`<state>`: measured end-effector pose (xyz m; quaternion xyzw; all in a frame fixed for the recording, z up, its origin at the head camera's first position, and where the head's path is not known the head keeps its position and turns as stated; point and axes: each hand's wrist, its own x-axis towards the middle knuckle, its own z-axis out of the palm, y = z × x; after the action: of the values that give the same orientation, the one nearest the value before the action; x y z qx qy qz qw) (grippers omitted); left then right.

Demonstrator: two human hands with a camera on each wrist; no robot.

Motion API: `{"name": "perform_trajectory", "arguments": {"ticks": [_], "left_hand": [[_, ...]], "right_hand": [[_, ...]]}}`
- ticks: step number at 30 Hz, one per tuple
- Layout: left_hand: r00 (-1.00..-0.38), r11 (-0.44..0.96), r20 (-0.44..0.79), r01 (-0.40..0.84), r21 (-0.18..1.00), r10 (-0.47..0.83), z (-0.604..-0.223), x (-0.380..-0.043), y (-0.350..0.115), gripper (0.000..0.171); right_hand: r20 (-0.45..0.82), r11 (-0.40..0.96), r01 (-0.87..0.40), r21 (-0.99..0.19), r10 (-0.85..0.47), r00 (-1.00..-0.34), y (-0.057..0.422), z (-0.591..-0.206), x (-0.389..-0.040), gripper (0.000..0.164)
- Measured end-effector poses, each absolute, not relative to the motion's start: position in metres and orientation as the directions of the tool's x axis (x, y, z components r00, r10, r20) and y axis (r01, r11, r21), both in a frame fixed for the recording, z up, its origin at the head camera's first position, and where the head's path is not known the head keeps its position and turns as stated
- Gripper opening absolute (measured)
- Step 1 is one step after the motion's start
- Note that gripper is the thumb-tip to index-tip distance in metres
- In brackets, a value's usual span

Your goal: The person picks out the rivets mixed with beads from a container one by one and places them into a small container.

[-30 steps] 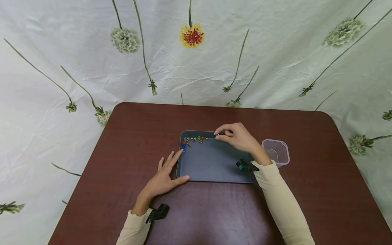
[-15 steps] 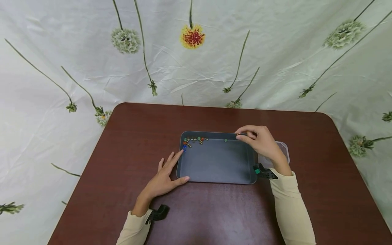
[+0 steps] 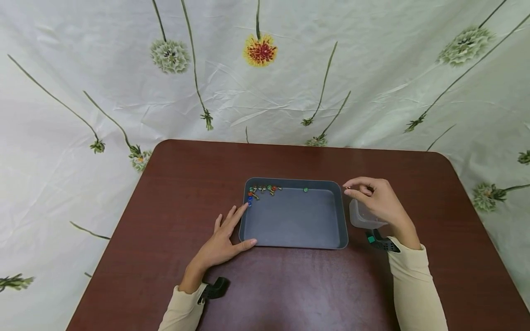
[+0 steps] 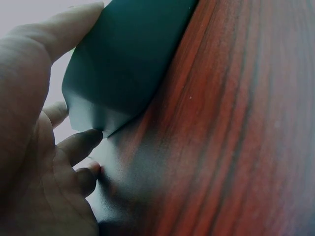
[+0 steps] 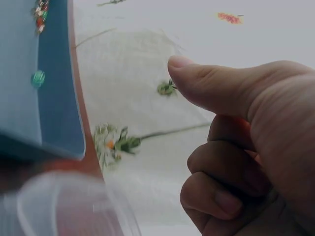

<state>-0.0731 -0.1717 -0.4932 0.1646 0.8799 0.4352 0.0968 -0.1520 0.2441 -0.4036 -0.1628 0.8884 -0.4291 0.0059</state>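
A dark grey tray (image 3: 294, 220) lies on the table. My left hand (image 3: 219, 243) is spread at its left side, fingertips and thumb at the rim; in the left wrist view the fingers (image 4: 81, 145) are against the tray wall (image 4: 128, 54). To the right of the tray, my right hand (image 3: 378, 200) pinches a tiny reddish-gold piece (image 3: 347, 187) between thumb and forefinger, above a clear plastic tub (image 3: 359, 218). That piece is hidden in the right wrist view. A lone green bead (image 3: 305, 189) sits near the tray's back wall.
Several small gold, red, green and blue beads (image 3: 271, 189) are gathered along the tray's back left corner. The brown wooden table (image 3: 198, 170) has a white flower-print cloth (image 3: 232, 82) behind it. Each wrist wears a dark camera band.
My right hand has moved right from over the tray's back edge to above the tub, still pinching the small piece. The green bead came into sight. My left hand has stayed put.
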Motion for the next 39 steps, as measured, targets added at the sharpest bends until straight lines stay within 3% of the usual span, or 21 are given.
{"name": "perform_trajectory", "arguments": {"ticks": [13,39], "left_hand": [[-0.928,0.564,-0.034,0.196,0.803,0.371,-0.493,-0.073,-0.171,0.095],[-0.926,0.564,-0.037,0.196,0.802,0.375,-0.493,-0.074,-0.171,0.094]], "right_hand": [[0.128,0.634,-0.254,-0.730,-0.239,-0.963,0.281,-0.415,-0.141,0.015],[0.126,0.680,-0.239,-0.693,-0.211,-0.969,0.305,-0.426,-0.129,0.020]]}}
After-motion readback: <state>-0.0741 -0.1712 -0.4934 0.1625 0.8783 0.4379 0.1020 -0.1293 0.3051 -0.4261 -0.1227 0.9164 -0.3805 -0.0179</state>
